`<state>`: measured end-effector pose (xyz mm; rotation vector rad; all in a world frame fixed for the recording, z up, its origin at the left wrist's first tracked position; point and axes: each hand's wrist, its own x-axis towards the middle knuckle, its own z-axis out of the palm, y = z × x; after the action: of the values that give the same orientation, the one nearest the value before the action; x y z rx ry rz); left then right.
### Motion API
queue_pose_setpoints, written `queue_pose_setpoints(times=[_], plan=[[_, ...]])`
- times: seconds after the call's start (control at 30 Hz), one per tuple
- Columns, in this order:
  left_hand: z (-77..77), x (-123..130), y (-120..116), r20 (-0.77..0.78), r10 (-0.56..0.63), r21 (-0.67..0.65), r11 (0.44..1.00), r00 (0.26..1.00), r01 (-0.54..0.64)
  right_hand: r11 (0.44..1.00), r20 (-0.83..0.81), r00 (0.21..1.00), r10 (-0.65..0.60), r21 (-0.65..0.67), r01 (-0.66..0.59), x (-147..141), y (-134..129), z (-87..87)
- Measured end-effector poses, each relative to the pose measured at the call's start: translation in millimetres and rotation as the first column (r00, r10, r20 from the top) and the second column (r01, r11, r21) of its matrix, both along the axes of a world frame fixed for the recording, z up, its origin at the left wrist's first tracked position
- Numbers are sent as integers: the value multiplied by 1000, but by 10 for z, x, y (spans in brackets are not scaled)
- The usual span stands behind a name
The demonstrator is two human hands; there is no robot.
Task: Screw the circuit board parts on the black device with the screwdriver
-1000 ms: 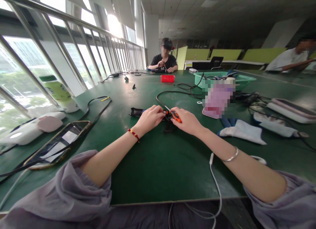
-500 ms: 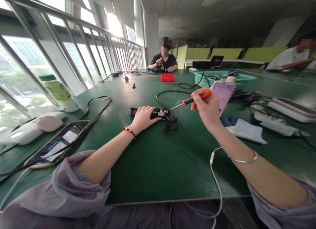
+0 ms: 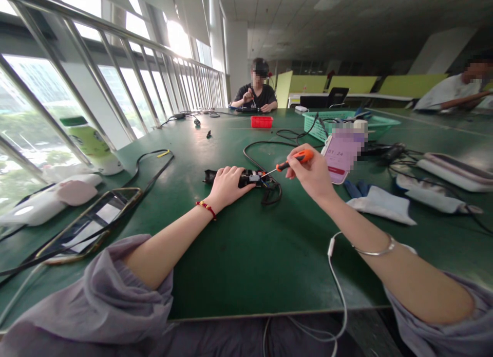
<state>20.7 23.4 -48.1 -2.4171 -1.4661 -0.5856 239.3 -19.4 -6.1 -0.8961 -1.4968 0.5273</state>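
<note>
My left hand (image 3: 227, 186) is wrapped over a black device (image 3: 210, 176) lying on the green table (image 3: 246, 264), its thumb along the near side. The device's right end lies uncovered, with small white and orange parts and thin wires, and a black cable (image 3: 246, 150) runs from it. My right hand (image 3: 311, 173) grips an orange and black screwdriver (image 3: 302, 156) by the handle. The screwdriver's shaft points left and down, its tip at the exposed parts; whether it touches them is too small to tell.
A phone (image 3: 339, 159) stands behind my right hand, before a green basket (image 3: 316, 126). A red box (image 3: 261, 121) lies farther back. Left are a bottle (image 3: 92, 146) and another phone (image 3: 92, 226); right, cloth gloves (image 3: 381, 203). A person (image 3: 254, 92) sits opposite.
My right hand has moved left and slightly down with the screwdriver, bringing its tip lower on the device's exposed parts. More of the standing phone's screen shows. My left hand shifted slightly right.
</note>
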Motion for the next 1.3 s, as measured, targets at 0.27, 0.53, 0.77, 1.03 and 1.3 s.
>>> queue_pose_setpoints(times=[0.27,0.53,0.77,1.03,1.3], plan=[[22,49,-37,1,36,16,999,999,-36,999,18,1000,14,-44,-13,-9,-5,5],[41,107,-78,26,102,17,995,994,-103,997,152,986,-72,-9,74,-7,-39,38],[31,113,-73,19,111,22,994,994,-112,989,169,975,-145,42,140,4,-42,24],[9,145,-58,16,138,66,988,990,-139,988,129,982,-142,78,132,-18,-55,38],[-10,126,-46,2,123,58,991,992,-123,998,113,992,-56,-22,59,-18,-46,13]])
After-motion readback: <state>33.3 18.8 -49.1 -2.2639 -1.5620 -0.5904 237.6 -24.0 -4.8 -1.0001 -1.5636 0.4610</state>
